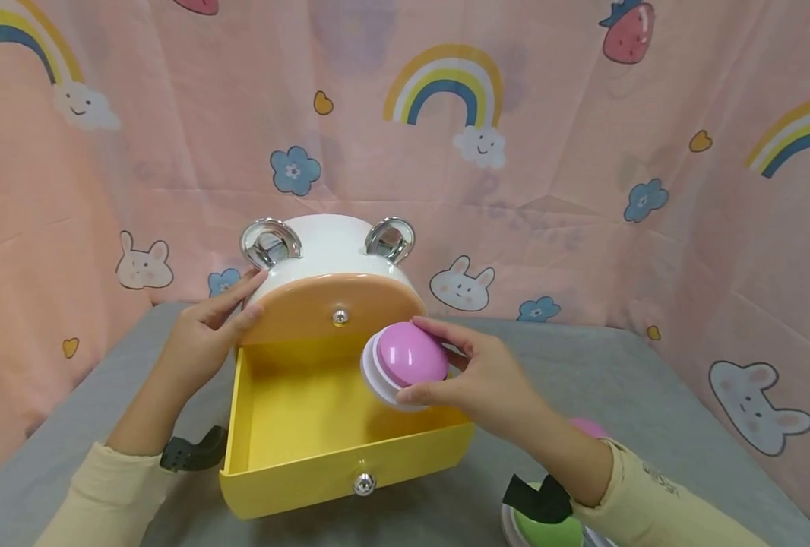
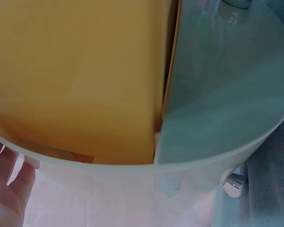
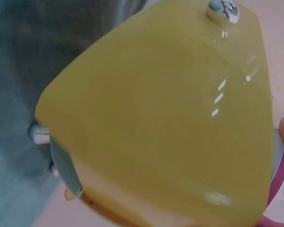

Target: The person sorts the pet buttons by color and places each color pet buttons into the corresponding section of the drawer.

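Observation:
A white rounded toy drawer box (image 1: 330, 239) with silver ear-like loops stands on the table, tilted back. Its orange upper drawer (image 1: 295, 308) is closed; the yellow lower drawer (image 1: 295, 482) is pulled out, its visible inside bare. My left hand (image 1: 200, 346) rests along the box's left side, thumb at the front edge and fingers extended up toward the ear loop. Over the right part of the yellow drawer, my right hand (image 1: 490, 376) grips a round pink-domed piece with a white rim (image 1: 412, 355) between thumb and fingers. In the right wrist view the drawer front (image 3: 170, 109) hides most of it.
Beneath my right forearm lie a green-domed round piece (image 1: 548, 532) and a pink one (image 1: 588, 427), both partly hidden. A grey cloth (image 1: 528, 357) covers the table. Behind hangs a pink printed curtain (image 1: 555, 251).

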`<move>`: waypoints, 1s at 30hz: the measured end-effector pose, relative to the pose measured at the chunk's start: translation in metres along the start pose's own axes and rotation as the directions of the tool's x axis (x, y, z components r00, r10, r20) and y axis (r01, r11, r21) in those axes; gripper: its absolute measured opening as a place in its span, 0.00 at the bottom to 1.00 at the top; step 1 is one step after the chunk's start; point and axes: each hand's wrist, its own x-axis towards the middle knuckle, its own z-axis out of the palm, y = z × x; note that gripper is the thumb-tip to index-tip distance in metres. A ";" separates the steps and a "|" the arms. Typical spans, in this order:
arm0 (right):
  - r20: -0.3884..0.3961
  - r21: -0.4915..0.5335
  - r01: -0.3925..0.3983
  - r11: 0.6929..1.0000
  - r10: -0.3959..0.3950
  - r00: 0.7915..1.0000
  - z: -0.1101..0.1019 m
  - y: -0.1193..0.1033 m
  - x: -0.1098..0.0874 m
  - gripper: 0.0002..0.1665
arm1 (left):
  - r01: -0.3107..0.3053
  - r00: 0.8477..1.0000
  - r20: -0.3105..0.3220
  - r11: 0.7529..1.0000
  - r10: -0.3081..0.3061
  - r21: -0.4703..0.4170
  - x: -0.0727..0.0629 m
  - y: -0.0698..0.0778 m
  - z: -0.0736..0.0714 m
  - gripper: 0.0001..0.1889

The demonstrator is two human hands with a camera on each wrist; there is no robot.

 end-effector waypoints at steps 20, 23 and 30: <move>0.165 0.024 0.057 0.998 -0.060 0.984 0.046 -0.023 0.016 0.44 | 0.008 1.000 -0.005 1.000 -0.008 -0.002 0.000 0.002 0.001 0.27; 0.199 0.017 0.076 0.997 -0.077 0.977 0.051 -0.025 0.018 0.44 | 0.007 1.000 -0.006 1.000 -0.007 -0.011 0.000 0.002 0.000 0.26; 0.291 0.008 0.111 0.994 -0.108 0.951 0.065 -0.029 0.020 0.44 | 0.016 1.000 -0.004 1.000 -0.016 -0.016 0.000 0.001 0.000 0.27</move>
